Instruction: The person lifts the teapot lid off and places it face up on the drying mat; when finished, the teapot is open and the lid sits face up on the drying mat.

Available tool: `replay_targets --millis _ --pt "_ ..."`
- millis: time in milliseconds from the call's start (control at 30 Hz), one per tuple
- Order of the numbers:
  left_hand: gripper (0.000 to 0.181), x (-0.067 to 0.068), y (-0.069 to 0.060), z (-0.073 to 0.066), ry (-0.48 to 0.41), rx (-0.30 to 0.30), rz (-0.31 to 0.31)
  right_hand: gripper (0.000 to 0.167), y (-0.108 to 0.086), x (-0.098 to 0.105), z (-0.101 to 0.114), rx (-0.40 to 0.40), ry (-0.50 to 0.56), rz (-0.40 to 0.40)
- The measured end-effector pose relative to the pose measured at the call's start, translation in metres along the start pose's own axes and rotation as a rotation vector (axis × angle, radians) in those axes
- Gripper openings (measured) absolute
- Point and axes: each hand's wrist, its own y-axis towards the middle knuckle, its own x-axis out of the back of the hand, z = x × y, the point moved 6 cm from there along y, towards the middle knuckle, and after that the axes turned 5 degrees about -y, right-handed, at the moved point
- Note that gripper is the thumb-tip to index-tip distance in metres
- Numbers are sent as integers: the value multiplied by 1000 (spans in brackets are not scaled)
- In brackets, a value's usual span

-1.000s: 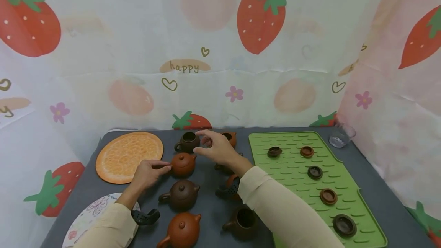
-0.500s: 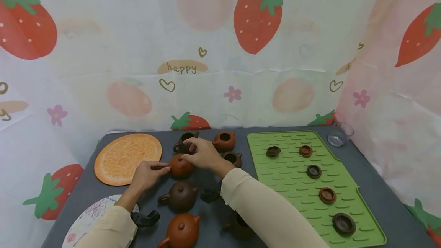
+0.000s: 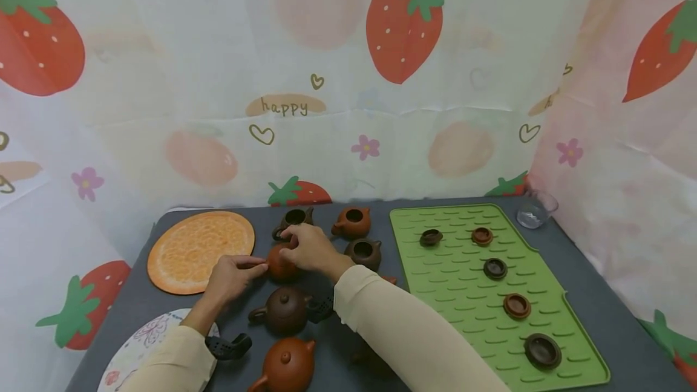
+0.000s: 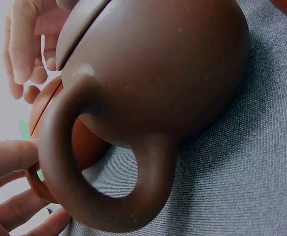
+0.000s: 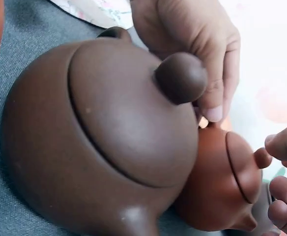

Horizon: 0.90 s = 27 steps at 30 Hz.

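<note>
My left hand (image 3: pixel 227 280) pinches the handle of a small reddish-brown teapot (image 5: pixel 215 179), with thumb and fingers on either side of it in the left wrist view. That teapot's lid (image 5: pixel 244 164) is seated, and its round knob (image 5: pixel 263 158) sticks up. Over the lid hovers my right hand (image 3: pixel 314 251), thumb and fingers spread around the knob with a small gap to it in the right wrist view. A larger dark brown teapot (image 3: pixel 285 310) with its lid on stands just nearer, and another reddish-brown lidded teapot (image 3: pixel 288 363) stands nearest the front.
Lidless teapots, a dark one (image 3: pixel 296 217), an orange-brown one (image 3: pixel 351 222) and a brown one (image 3: pixel 363 253), stand behind and right. Several lids lie on a green mat (image 3: pixel 446 295). A round orange mat (image 3: pixel 201 253), a patterned plate (image 3: pixel 141 343) and a glass pitcher (image 3: pixel 532 213) are around.
My right hand has moved left and down from beside the dark rear teapot to over the reddish-brown teapot's lid. The left hand has kept its hold on the handle.
</note>
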Motion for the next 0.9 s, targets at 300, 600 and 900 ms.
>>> replay_targets --millis 300,600,900 --pt "23 1 -1 1 13 7 0 21 1 -9 -3 -10 -97 2" --pt "22 1 -1 -1 6 6 -1 16 2 -6 5 68 -206 -54" --pt "27 0 -3 1 14 21 20 8 -1 4 0 0 45 -138"
